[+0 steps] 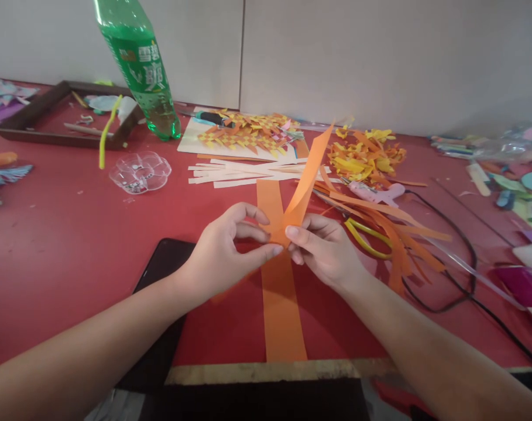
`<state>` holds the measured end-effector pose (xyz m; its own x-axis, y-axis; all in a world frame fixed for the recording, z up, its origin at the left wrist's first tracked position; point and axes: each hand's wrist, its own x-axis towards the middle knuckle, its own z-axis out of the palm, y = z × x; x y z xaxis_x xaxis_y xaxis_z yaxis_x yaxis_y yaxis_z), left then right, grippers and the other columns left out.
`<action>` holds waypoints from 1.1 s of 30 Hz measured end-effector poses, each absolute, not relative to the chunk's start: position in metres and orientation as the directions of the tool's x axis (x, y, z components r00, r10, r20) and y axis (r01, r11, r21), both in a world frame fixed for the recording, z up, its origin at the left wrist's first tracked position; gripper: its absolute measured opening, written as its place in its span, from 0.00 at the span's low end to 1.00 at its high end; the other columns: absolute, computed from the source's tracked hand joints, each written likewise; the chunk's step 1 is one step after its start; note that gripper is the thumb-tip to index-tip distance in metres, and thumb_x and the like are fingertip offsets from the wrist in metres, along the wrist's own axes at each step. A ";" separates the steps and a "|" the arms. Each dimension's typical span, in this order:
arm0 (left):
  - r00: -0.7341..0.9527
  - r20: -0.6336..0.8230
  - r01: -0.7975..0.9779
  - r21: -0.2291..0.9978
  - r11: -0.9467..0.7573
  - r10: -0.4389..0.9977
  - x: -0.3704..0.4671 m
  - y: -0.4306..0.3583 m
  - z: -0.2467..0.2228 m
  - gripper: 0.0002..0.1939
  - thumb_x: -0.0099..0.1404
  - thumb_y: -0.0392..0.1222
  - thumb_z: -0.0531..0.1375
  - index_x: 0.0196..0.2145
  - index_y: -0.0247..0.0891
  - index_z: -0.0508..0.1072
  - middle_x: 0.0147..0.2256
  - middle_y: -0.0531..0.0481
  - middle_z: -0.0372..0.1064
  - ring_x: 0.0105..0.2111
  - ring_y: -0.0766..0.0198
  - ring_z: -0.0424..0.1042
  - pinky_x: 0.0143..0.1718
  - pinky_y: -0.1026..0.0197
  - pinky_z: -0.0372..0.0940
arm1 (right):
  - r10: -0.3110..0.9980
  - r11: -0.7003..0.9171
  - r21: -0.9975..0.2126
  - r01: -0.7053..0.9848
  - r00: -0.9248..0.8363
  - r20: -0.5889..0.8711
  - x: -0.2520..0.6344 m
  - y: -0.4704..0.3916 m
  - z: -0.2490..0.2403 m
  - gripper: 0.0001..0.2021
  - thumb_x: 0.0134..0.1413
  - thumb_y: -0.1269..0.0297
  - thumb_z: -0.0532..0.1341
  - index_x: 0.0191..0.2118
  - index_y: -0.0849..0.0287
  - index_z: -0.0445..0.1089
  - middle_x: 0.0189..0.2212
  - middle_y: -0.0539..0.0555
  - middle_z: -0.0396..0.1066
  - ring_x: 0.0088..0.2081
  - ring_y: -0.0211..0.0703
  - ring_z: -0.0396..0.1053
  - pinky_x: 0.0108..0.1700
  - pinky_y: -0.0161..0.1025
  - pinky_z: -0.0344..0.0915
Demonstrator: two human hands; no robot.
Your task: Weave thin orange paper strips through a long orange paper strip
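Observation:
Between my hands, orange paper strips cross just above the table. My right hand (325, 248) pinches a folded orange paper strip (310, 175) between thumb and fingers, its free end slanting up to the right. From the other side, the thumb and fingers of my left hand (222, 251) close on the same strip near the fold. A second, wide orange strip (284, 316) runs beneath, from beyond my fingers to the table's front edge. How the strips join is partly hidden by my fingers.
Yellow-handled scissors (366, 238) lie among loose orange strips (393, 216) and a pink glue gun (375, 192) with a black cord. Pale strips (230, 172) and yellow-orange scraps (366, 155) lie behind. A phone (164, 263), a green bottle (138, 70) and a frame (33, 135) are leftward.

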<state>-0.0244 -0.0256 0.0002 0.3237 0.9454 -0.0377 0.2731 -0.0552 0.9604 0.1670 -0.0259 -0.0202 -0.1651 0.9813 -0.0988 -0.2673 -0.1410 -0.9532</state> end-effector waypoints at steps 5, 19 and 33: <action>0.428 -0.096 0.068 0.995 0.074 0.899 -0.023 -0.027 0.002 0.16 0.60 0.42 0.67 0.40 0.41 0.63 0.23 0.61 0.68 0.21 0.74 0.65 0.25 0.70 0.60 | 0.978 -0.163 -0.944 -0.287 -0.170 -0.118 0.165 -0.026 -0.018 0.16 0.44 0.58 0.74 0.20 0.59 0.68 0.15 0.45 0.70 0.14 0.30 0.63 0.17 0.28 0.59; 0.466 -0.035 0.204 0.977 -0.069 0.884 -0.022 -0.029 0.003 0.10 0.60 0.38 0.65 0.40 0.38 0.81 0.30 0.51 0.76 0.24 0.72 0.65 0.24 0.69 0.62 | 0.986 -0.133 -0.948 -0.290 -0.138 -0.097 0.173 -0.019 -0.018 0.13 0.43 0.59 0.74 0.22 0.58 0.71 0.14 0.44 0.68 0.14 0.29 0.60 0.17 0.29 0.56; 0.580 0.008 0.192 0.970 -0.146 0.815 -0.023 -0.029 0.002 0.20 0.59 0.34 0.63 0.50 0.39 0.77 0.38 0.50 0.75 0.23 0.74 0.61 0.24 0.69 0.62 | 0.986 -0.168 -0.945 -0.281 -0.058 -0.158 0.175 -0.014 -0.013 0.17 0.37 0.58 0.76 0.19 0.58 0.67 0.13 0.44 0.66 0.13 0.30 0.59 0.16 0.30 0.54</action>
<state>-0.0234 -0.0294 0.0022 0.5800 0.8146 0.0076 0.1920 -0.1458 0.9705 0.1754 -0.0143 -0.0127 -0.0581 0.9857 -0.1580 -0.2813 -0.1680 -0.9448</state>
